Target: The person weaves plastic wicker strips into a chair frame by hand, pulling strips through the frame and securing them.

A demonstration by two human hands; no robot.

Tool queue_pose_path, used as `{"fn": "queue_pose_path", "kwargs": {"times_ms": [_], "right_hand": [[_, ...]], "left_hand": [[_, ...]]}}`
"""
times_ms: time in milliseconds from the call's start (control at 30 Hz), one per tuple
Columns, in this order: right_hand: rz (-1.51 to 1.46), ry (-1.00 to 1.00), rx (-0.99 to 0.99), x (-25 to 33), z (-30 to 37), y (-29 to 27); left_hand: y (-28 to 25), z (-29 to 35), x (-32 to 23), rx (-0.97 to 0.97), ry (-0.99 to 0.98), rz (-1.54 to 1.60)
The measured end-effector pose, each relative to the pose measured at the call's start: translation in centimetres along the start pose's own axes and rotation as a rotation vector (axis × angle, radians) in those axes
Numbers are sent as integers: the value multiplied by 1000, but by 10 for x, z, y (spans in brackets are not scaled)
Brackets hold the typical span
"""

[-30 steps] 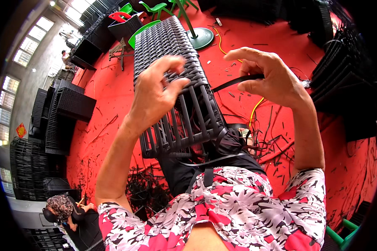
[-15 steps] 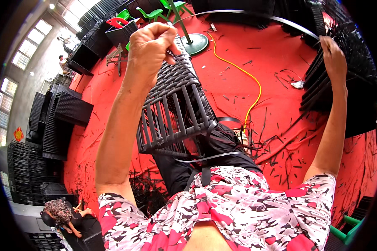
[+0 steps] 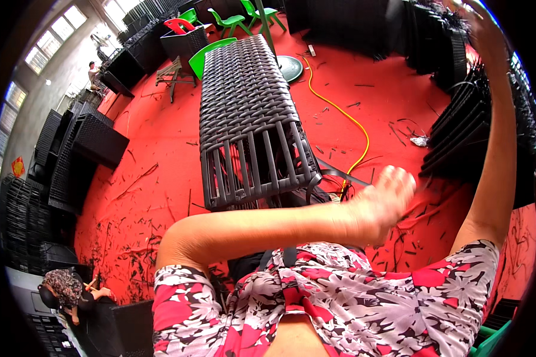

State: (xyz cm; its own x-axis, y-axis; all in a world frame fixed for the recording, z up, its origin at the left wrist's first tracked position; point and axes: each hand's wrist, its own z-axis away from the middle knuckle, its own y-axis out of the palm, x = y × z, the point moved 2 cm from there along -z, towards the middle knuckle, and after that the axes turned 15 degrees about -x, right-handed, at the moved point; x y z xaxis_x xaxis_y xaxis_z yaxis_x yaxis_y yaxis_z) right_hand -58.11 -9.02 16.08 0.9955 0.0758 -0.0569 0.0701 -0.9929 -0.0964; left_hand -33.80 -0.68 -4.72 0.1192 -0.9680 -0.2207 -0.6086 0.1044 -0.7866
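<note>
A dark brown wicker piece point(image 3: 244, 89) stands tilted in front of me. Its upper face is woven, and bare upright slats point(image 3: 250, 160) show at its near end. My left hand point(image 3: 384, 205) is right of this end, above my lap, its arm crossing my body. Its fingers are curled and slightly blurred; what they hold, if anything, is hidden. A dark flat strip point(image 3: 342, 174) runs from the wicker piece towards this hand. High at the far right, my right hand point(image 3: 482, 30) is raised by the picture's rim, its fingers blurred and partly cut off.
A yellow cable point(image 3: 354, 122) crosses the red floor covering point(image 3: 393, 89), where dark strip scraps lie scattered. Stacked dark wicker pieces point(image 3: 458, 128) stand at right, more point(image 3: 95, 143) at left. Green chairs point(image 3: 229, 22) are at the back. Another person point(image 3: 71, 291) crouches at lower left.
My left hand has left the wicker piece's upper part and swung down and right across my body. My right hand has risen towards the rim. The long arched strip between them no longer shows.
</note>
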Motion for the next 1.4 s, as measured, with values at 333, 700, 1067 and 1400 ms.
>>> {"fn": "queue_pose_path", "kwargs": {"times_ms": [333,700,1067,1400], "right_hand": [[-621,-822,328,222,75,27],[-555,-911,728,208,129,-9],[-980,277,685,174,87,-4],[-1291,694,802,223,79,11]], "left_hand": [[-142,48,64,-811,-891,719],[-200,63,115,-1165,-871,1032],[-73,6,38,-893,-1091,1415],[-26,6,36,-691,-1211,1386]]}}
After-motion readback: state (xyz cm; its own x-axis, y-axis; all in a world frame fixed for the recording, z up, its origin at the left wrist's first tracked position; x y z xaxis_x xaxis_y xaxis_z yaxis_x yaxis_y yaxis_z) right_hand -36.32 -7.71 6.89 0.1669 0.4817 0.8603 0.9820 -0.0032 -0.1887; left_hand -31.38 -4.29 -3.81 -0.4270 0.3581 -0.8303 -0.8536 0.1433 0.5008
